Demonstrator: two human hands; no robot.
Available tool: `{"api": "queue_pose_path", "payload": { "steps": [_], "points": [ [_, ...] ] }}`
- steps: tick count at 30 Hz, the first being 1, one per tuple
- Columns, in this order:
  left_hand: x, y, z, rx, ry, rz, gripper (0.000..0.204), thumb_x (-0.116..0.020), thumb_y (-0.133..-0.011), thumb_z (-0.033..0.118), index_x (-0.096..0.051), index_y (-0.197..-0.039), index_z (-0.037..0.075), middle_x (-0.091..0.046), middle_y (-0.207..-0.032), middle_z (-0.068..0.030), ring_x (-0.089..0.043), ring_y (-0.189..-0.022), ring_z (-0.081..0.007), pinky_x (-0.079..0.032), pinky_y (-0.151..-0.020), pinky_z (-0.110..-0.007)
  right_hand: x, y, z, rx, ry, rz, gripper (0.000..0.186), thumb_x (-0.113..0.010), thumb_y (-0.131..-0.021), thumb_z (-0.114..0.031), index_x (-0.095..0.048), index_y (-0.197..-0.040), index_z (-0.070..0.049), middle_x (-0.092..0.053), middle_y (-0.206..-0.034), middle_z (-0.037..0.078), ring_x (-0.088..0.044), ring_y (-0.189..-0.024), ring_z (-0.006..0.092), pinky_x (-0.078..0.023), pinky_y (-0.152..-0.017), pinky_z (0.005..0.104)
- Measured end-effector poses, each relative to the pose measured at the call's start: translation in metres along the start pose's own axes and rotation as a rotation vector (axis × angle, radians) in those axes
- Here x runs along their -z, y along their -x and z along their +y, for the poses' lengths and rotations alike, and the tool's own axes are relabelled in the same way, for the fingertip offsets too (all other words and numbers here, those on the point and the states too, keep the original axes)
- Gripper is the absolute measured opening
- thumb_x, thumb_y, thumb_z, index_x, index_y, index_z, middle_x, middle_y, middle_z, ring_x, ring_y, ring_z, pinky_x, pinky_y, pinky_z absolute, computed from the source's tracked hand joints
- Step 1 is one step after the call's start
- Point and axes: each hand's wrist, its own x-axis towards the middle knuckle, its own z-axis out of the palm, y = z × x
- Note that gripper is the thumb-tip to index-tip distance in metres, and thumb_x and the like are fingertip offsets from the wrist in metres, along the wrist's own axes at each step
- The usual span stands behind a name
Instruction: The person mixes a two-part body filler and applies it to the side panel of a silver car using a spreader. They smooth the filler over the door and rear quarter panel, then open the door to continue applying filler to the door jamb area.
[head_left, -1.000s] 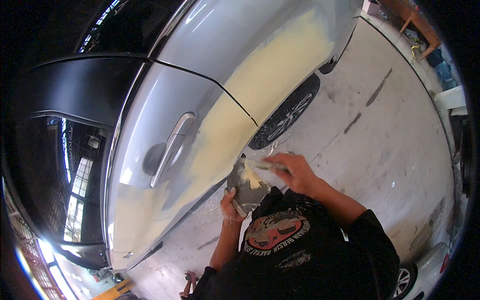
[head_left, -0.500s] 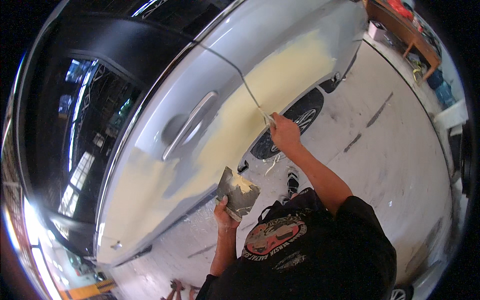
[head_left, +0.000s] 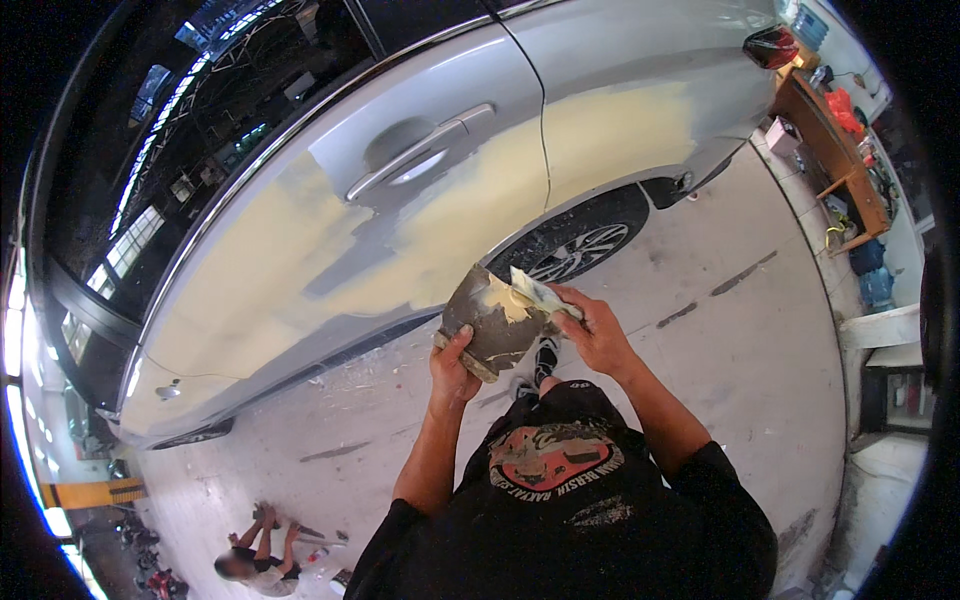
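Note:
My left hand [head_left: 456,368] grips a dark, putty-smeared palette board [head_left: 490,335] by its near left edge, thumb on top. Pale yellow putty [head_left: 512,303] lies on the board's far right part. In my right hand [head_left: 596,332] is a putty spreader [head_left: 540,296], pale and flat, its edge at the putty on the board. Beyond both hands stands a silver car [head_left: 470,80]. Broad patches of yellow filler [head_left: 480,195] cover its door and the panel over the rear wheel [head_left: 585,240]. The door handle [head_left: 420,152] sits above the filler.
Concrete floor [head_left: 700,380] stretches around my feet. At the far right stand a wooden table [head_left: 835,150] and blue water jugs [head_left: 876,288] by the wall. Another person [head_left: 262,560] sits low on the floor at the lower left. A yellow-and-black barrier [head_left: 95,493] is at the left.
My right hand has drawn the spreader back from the car's side to the board. The left hand has raised the board slightly. My view has shifted, showing the seated person and more of the car's rear.

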Motion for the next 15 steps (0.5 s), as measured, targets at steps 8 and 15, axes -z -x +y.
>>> {"api": "queue_pose_path", "payload": {
  "steps": [8,15],
  "points": [
    [-0.045,0.003,-0.026,-0.295,-0.080,0.044,0.032,-0.056,-0.089,0.014,-0.050,-0.118,0.002,-0.058,-0.110,-0.0095,-0.058,-0.098,-0.0221,-0.049,-0.083,-0.035,0.046,0.042,0.010,-0.074,-0.211,0.281,0.031,-0.051,-0.091,-0.013,-0.048,-0.117,0.003,-0.062,-0.097,0.015,-0.066,-0.076,0.0208,-0.055,-0.057,0.0305],
    [-0.087,0.008,-0.089,-0.467,-0.527,-0.088,0.044,-0.051,-0.092,0.014,-0.039,-0.132,0.000,-0.057,-0.115,-0.0079,-0.053,-0.098,-0.0126,-0.042,-0.085,-0.026,0.046,0.031,0.019,-0.126,-0.841,0.407,0.029,-0.051,-0.091,-0.012,-0.045,-0.116,0.001,-0.060,-0.100,0.013,-0.065,-0.079,0.0225,-0.057,-0.060,0.0344]
  ]
}}
